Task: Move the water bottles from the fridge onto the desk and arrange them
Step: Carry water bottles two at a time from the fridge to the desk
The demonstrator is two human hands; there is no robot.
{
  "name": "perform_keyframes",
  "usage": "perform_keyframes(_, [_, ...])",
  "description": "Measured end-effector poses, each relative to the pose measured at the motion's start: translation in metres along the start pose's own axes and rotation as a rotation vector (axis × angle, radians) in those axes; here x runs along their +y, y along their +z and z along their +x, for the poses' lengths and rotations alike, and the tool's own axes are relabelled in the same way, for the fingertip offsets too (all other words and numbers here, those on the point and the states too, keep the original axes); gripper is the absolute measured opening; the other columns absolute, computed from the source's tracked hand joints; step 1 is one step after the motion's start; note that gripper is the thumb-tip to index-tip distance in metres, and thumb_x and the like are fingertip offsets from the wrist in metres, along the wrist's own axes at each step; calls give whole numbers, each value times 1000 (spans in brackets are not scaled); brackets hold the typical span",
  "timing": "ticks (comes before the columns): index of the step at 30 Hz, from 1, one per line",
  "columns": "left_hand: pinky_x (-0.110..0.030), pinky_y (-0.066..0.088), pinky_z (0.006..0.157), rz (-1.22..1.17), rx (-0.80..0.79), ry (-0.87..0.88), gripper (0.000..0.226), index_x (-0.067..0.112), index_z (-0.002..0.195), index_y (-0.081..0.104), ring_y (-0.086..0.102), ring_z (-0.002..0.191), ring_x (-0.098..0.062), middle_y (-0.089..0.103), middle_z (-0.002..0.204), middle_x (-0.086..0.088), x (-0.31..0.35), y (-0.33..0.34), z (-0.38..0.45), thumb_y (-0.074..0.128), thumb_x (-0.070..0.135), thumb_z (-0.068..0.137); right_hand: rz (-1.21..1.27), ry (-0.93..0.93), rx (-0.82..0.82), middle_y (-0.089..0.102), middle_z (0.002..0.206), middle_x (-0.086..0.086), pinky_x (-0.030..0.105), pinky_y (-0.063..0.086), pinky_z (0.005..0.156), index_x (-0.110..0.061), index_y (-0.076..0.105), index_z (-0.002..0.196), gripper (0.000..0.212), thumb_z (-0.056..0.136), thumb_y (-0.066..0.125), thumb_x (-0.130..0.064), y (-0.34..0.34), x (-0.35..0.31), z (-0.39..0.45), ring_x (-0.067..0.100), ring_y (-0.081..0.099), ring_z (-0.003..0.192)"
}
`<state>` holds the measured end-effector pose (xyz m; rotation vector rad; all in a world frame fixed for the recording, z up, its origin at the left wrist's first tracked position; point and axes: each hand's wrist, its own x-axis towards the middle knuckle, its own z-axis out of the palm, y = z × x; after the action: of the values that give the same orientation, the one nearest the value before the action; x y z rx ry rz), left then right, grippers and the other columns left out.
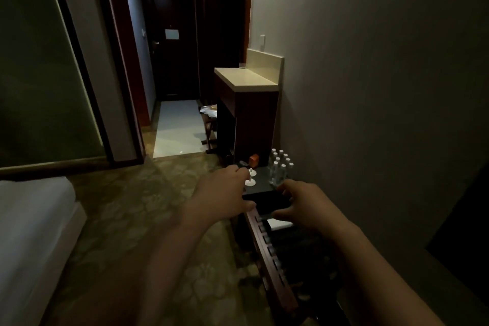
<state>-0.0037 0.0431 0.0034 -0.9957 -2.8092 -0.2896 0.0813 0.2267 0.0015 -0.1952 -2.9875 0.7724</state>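
Here my left hand [227,189] and right hand [301,202] reach forward with fingers loosely spread, gripping nothing. The water bottles [280,167] stand clustered at the desk's [262,177] far right corner against the wall, beside an orange box [254,161].

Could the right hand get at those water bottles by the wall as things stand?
Probably yes. The right hand is open and empty, hovering just short of the water bottles, which stand on the dark desk with nothing visible between them.
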Motion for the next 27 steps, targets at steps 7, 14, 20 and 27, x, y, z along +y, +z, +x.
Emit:
perform_keyframes(7, [-41, 56, 82, -4, -14, 140, 61, 27, 128, 51, 58, 101, -19, 55, 120, 3, -107, 27, 185, 67, 58, 78, 10, 147, 103, 64, 122, -1, 22, 51, 85, -21, 57, 129, 61, 75, 82, -35, 13, -4, 195, 10, 61, 103])
perform_keyframes(14, [-35, 51, 78, -25, -64, 289, 57, 25, 129, 50, 58, 105, -21, 55, 120, 2, -159, 54, 332, 61, 57, 83, 9, 337, 137, 65, 117, -5, 25, 52, 83, -26, 58, 125, 59, 72, 81, -38, 12, 16, 319, 9, 61, 98])
perform_keyframes(20, [-37, 52, 78, -52, -102, 377, 62, 25, 131, 49, 58, 106, -20, 54, 123, 3, -180, 121, 444, 63, 59, 82, 25, 471, 182, 59, 123, -4, 24, 49, 86, -27, 54, 130, 62, 74, 78, -38, 23, 65, 403, 12, 58, 105])
perform_keyframes(27, [-33, 53, 76, -94, -163, 443, 56, 26, 126, 49, 55, 102, -15, 52, 120, 5, -191, 198, 586, 62, 59, 83, 141, 629, 245, 57, 124, -6, 25, 51, 85, -29, 52, 130, 62, 75, 79, -36, 32, 149, 516, 9, 57, 103])
